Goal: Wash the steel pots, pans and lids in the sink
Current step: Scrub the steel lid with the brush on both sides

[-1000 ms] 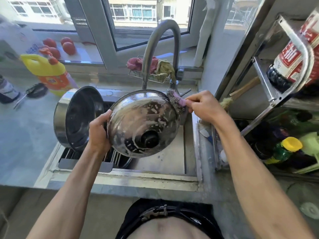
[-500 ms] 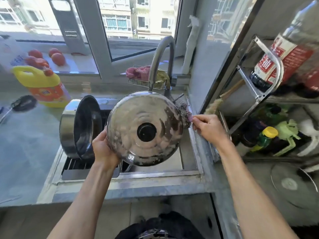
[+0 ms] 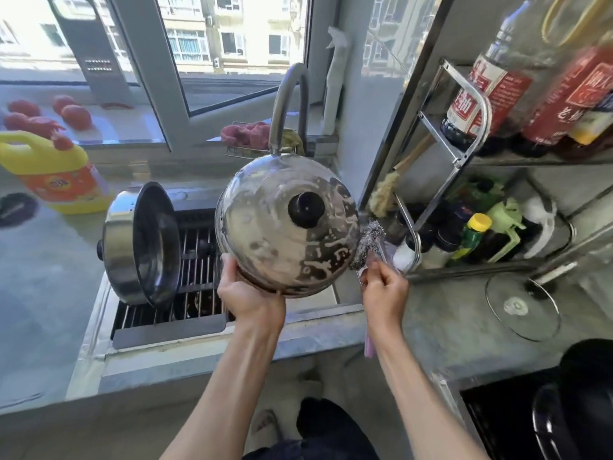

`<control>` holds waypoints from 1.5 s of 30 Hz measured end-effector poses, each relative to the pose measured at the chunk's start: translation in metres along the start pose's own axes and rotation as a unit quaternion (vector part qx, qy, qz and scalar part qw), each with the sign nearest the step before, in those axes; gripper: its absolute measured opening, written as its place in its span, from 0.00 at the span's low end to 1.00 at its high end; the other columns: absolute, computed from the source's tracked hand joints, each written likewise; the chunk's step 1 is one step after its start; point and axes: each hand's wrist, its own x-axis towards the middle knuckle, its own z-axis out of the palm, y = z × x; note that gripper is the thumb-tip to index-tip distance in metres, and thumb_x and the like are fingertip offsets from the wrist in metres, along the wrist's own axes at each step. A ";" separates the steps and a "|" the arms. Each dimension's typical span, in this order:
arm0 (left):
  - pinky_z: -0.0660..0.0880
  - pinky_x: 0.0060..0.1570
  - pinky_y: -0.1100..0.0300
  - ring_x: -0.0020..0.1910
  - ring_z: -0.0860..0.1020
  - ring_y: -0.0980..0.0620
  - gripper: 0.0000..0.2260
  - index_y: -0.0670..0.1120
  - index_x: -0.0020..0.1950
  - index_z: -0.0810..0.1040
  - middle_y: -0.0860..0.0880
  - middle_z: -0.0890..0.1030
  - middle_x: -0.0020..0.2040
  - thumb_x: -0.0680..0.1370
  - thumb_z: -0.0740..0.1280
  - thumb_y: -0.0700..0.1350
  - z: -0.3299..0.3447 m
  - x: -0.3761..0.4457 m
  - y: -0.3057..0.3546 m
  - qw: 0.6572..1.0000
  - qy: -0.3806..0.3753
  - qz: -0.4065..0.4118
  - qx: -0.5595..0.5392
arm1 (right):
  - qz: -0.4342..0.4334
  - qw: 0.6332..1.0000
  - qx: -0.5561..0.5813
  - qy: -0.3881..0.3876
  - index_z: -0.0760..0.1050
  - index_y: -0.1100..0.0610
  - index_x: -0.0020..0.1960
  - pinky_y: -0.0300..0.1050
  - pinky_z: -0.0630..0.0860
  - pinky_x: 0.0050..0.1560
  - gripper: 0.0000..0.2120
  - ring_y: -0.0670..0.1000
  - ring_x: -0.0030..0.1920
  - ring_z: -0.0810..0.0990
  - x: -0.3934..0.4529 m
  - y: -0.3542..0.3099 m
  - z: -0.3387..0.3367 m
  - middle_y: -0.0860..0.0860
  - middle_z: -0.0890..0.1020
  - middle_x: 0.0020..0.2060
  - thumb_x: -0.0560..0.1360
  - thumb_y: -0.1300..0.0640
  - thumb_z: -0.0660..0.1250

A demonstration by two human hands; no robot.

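Over the sink (image 3: 212,346) I hold up a domed steel lid (image 3: 275,240) with a black knob, its top streaked with soap foam. My left hand (image 3: 252,293) grips the lid's lower rim. My right hand (image 3: 384,293) grips the pink handle of a steel-wool scrubber (image 3: 370,242), whose wire head touches the lid's right edge. A steel pot (image 3: 139,244) with a dark inside stands on its side on the rack in the sink's left half.
The curved tap (image 3: 285,104) rises behind the lid. A yellow detergent jug (image 3: 49,174) stands on the left counter. At right are a steel rack of bottles (image 3: 477,137), a glass lid (image 3: 524,307) on the counter and a black stove corner (image 3: 564,410).
The scrubber has slid down the lid's right edge from top to lower right. The lid has tilted, its knob now upper right, with more foam. My view has shifted right.
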 end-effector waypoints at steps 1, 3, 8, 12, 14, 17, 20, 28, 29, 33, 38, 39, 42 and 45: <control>0.76 0.64 0.49 0.61 0.81 0.45 0.21 0.47 0.60 0.82 0.46 0.86 0.58 0.86 0.52 0.55 0.008 -0.008 -0.004 1.000 -0.004 0.003 0.009 | -0.003 1.000 0.001 0.019 0.72 0.58 0.32 0.41 0.60 0.28 0.20 0.45 0.27 0.63 -0.007 -0.001 -0.001 0.47 0.68 0.25 0.82 0.58 0.63; 0.78 0.61 0.52 0.58 0.83 0.50 0.21 0.48 0.59 0.82 0.50 0.87 0.55 0.87 0.51 0.56 0.022 -0.019 -0.012 0.999 -0.024 0.003 0.027 | -0.009 0.999 0.008 0.049 0.74 0.60 0.33 0.43 0.62 0.30 0.19 0.46 0.28 0.65 -0.018 0.001 -0.003 0.48 0.70 0.26 0.82 0.58 0.64; 0.78 0.63 0.54 0.55 0.84 0.55 0.19 0.50 0.57 0.82 0.54 0.86 0.54 0.86 0.55 0.57 0.057 -0.030 -0.030 0.992 -0.068 0.020 0.105 | -0.016 0.993 0.044 0.104 0.76 0.62 0.36 0.49 0.67 0.34 0.15 0.51 0.30 0.68 -0.034 0.000 -0.001 0.52 0.71 0.27 0.81 0.60 0.62; 0.75 0.68 0.50 0.57 0.83 0.54 0.17 0.49 0.56 0.81 0.54 0.86 0.53 0.86 0.56 0.57 0.077 -0.034 -0.052 0.984 -0.077 0.032 0.158 | -0.043 0.989 0.040 0.138 0.78 0.57 0.35 0.45 0.67 0.33 0.16 0.48 0.28 0.67 -0.042 -0.010 -0.001 0.47 0.71 0.25 0.81 0.62 0.62; 0.76 0.66 0.51 0.58 0.83 0.53 0.17 0.50 0.56 0.81 0.54 0.86 0.52 0.86 0.56 0.57 0.081 -0.032 -0.060 0.975 -0.095 0.052 0.193 | -0.068 0.987 0.022 0.145 0.82 0.59 0.41 0.43 0.67 0.33 0.13 0.45 0.28 0.67 -0.044 -0.011 0.000 0.45 0.72 0.26 0.81 0.63 0.63; 0.77 0.53 0.56 0.46 0.82 0.56 0.18 0.52 0.46 0.79 0.57 0.84 0.42 0.87 0.54 0.53 0.082 -0.028 -0.065 0.940 -0.132 0.100 0.299 | -0.131 0.981 -0.031 0.137 0.84 0.60 0.54 0.43 0.70 0.35 0.12 0.45 0.32 0.73 -0.047 -0.009 0.000 0.46 0.78 0.32 0.81 0.59 0.62; 0.66 0.40 0.52 0.35 0.68 0.51 0.20 0.47 0.38 0.68 0.51 0.70 0.34 0.87 0.55 0.52 0.081 -0.021 -0.063 0.874 -0.185 0.157 0.421 | -0.232 0.963 -0.081 0.110 0.82 0.62 0.60 0.40 0.77 0.45 0.12 0.48 0.44 0.81 -0.046 -0.013 -0.001 0.52 0.84 0.43 0.81 0.60 0.63; 0.64 0.33 0.55 0.27 0.66 0.52 0.27 0.46 0.27 0.65 0.54 0.70 0.23 0.85 0.59 0.55 0.062 0.011 -0.040 0.748 -0.193 0.191 0.605 | -0.316 0.918 -0.233 0.058 0.80 0.60 0.46 0.42 0.63 0.34 0.09 0.54 0.34 0.74 -0.016 -0.053 -0.001 0.53 0.78 0.34 0.81 0.61 0.62; 0.64 0.31 0.56 0.24 0.66 0.53 0.28 0.46 0.25 0.65 0.54 0.69 0.21 0.84 0.60 0.55 0.057 0.014 -0.036 0.740 -0.192 0.196 0.615 | -0.319 0.913 -0.249 0.049 0.80 0.60 0.45 0.42 0.62 0.33 0.10 0.55 0.34 0.74 -0.008 -0.060 -0.001 0.54 0.78 0.34 0.81 0.60 0.62; 0.59 0.24 0.61 0.20 0.61 0.55 0.30 0.46 0.24 0.63 0.54 0.63 0.19 0.84 0.62 0.55 0.040 0.019 -0.015 0.719 -0.205 0.219 0.626 | -0.293 0.911 -0.291 -0.019 0.80 0.62 0.42 0.36 0.62 0.29 0.11 0.54 0.30 0.71 0.027 -0.082 -0.002 0.51 0.75 0.31 0.81 0.61 0.64; 0.61 0.23 0.60 0.21 0.64 0.53 0.28 0.47 0.26 0.67 0.52 0.67 0.22 0.84 0.59 0.58 0.016 0.036 0.014 0.808 -0.187 0.129 0.544 | -0.212 0.930 -0.298 -0.044 0.81 0.59 0.39 0.54 0.70 0.34 0.15 0.62 0.34 0.70 0.071 -0.060 -0.002 0.60 0.80 0.31 0.80 0.54 0.65; 0.63 0.24 0.60 0.21 0.66 0.54 0.28 0.47 0.27 0.68 0.53 0.69 0.23 0.85 0.59 0.58 0.015 0.036 0.018 0.831 -0.165 0.120 0.517 | -0.200 0.933 -0.296 -0.052 0.81 0.60 0.38 0.53 0.69 0.34 0.15 0.62 0.34 0.69 0.072 -0.052 0.000 0.61 0.79 0.31 0.80 0.54 0.66; 0.69 0.28 0.60 0.24 0.71 0.54 0.26 0.48 0.29 0.69 0.54 0.71 0.24 0.86 0.58 0.57 0.026 0.036 0.017 0.875 -0.109 0.111 0.459 | -0.160 0.951 -0.257 -0.061 0.81 0.62 0.39 0.47 0.61 0.34 0.14 0.56 0.29 0.68 0.057 -0.023 0.002 0.56 0.75 0.26 0.80 0.57 0.67; 0.69 0.33 0.55 0.28 0.71 0.52 0.24 0.49 0.31 0.68 0.52 0.71 0.26 0.85 0.59 0.58 0.038 0.040 0.012 0.890 -0.092 0.122 0.430 | -0.141 0.964 -0.217 -0.055 0.77 0.63 0.35 0.48 0.58 0.31 0.15 0.48 0.27 0.64 0.024 0.004 0.005 0.48 0.70 0.23 0.80 0.60 0.67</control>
